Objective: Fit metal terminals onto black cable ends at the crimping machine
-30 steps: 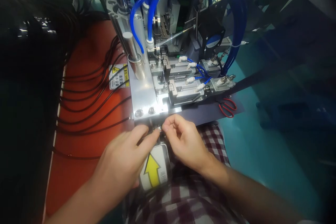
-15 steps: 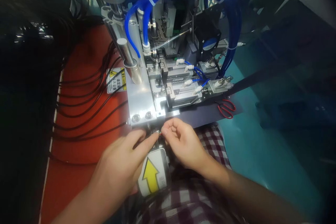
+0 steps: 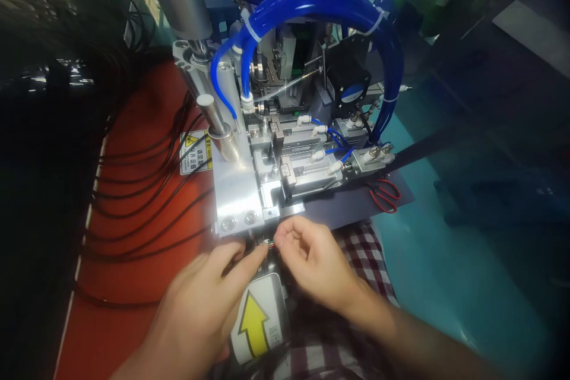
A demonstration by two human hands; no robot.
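Note:
Thin coloured wires show in the small gap between my two thumb tips, just in front of the machine's metal plate. My right hand is closed, thumb and forefinger pinching the wires from the right. From the other side, the outstretched thumb of my left hand presses on them, its other fingers curled and partly hidden below. Close under the thumbs, a white cover bears a yellow arrow. The silver metal plate has two bolts at its near edge.
Several black cables run over a red surface on the left. Pneumatic cylinders and a thick blue hose bundle rise ahead. Red-handled cutters lie on the dark plate at right. A checkered garment is below.
The view has tilted up slightly, so machine and hands sit lower in the picture. Both hands keep nearly the same hold at the wires.

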